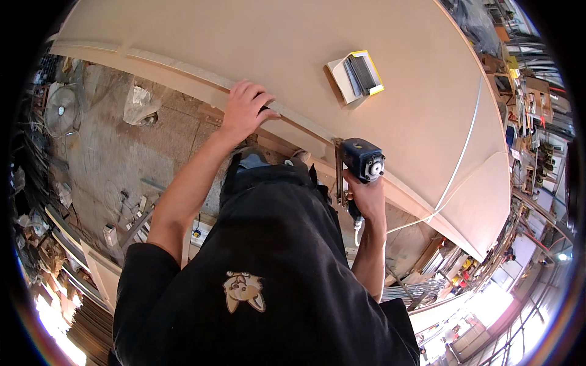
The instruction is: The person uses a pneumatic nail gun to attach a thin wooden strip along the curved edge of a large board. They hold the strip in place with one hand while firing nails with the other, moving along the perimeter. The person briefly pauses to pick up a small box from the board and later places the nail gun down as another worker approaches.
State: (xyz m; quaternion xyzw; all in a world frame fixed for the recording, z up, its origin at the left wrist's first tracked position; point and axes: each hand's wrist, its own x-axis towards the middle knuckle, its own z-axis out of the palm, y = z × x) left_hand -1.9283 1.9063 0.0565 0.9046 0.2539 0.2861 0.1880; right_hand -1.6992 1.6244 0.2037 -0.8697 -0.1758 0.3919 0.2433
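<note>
Pressing down, the left hand [244, 110] lies flat-fingered on a thin pale wooden edge strip [183, 68] along the near edge of a large tan fibreboard panel [256, 36]. Right hand [366, 198] grips a blue pneumatic nail gun [360, 160], nose at the strip: fastening appears underway; next shot needs alignment. Farther right lies a white-and-yellow open box of fastener strips [357, 76].

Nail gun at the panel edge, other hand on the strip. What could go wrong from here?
1. The left hand presses the edging strip along the same line as the nail gun; a stray fastener could reach the fingers.
2. The air hose trails across the panel and over its edge; it might snag and tug the gun held in the right hand.
3. The small open box lies loose on the panel and could get knocked off.
</note>
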